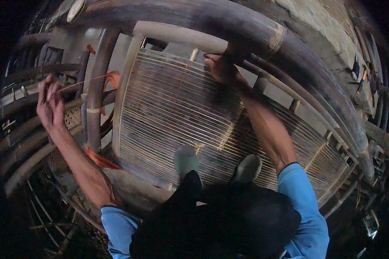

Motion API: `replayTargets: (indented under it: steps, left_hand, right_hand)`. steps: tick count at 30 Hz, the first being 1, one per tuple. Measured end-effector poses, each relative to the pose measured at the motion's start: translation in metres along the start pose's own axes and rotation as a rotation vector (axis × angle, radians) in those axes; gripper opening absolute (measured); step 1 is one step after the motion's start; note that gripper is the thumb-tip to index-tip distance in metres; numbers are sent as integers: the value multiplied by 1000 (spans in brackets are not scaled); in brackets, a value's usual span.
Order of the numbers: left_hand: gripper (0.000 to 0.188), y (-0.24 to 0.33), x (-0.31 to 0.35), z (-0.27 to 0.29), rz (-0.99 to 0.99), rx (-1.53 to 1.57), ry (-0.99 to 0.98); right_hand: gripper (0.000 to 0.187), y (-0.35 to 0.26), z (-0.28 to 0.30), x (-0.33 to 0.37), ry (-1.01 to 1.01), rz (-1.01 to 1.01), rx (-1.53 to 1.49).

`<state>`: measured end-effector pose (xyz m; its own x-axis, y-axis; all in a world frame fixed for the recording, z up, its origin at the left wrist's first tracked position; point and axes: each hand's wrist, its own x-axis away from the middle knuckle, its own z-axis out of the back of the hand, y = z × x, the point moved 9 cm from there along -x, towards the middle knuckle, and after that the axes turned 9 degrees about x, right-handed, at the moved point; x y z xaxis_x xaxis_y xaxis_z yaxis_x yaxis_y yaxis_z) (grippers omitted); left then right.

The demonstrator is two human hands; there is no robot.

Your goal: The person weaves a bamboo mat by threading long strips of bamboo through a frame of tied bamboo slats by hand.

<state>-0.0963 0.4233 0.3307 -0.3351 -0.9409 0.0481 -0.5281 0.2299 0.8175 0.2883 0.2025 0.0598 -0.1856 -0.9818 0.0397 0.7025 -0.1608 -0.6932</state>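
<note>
At the left, my left hand (pixel 51 102) is raised with its fingers closed on a thin orange strand (pixel 85 80). The strand runs right to an orange bundle (pixel 113 80) beside an upright bamboo post (pixel 100 93). My right hand (pixel 222 70) is at the far rail of a slatted bamboo panel (pixel 173 101), just under a thick dark bamboo pole (pixel 194 15). Its fingers are curled, partly in shadow, and I cannot make out what they hold. A pale bamboo rail (pixel 179 35) ends right beside that hand.
My feet in pale footwear (pixel 186 160) are on the slats. More orange strips (pixel 101 159) hang at the panel's near left corner. Bamboo poles (pixel 43 108) crowd the left side. Tools with orange and dark handles (pixel 361 82) lie on the ground at the far right.
</note>
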Motion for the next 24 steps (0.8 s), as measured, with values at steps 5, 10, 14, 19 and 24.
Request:
replayTargets:
  steps: [5,10,14,19,24]
  left_hand:
    - [31,-209,-33,-105,255,-1707,-337]
    - [8,-354,-15,-120,-308,-1421,-623]
    - [13,-372,-3,-141,-231,-1555,-493]
    - [18,-372,-14,-124,103,-1493,-560]
    - [14,-362,-21,-119,-303,-1525,-586]
  right_hand:
    - [32,30,-35,-9,-93,-171,-134]
    - [37,16,-30,-18,-77,-282,-89]
    - [40,16,-13,-5,-3,-308,-34]
    - [37,-1,12,-2,40,-576,-52]
    - [35,19,4,-3,44,-637,-44]
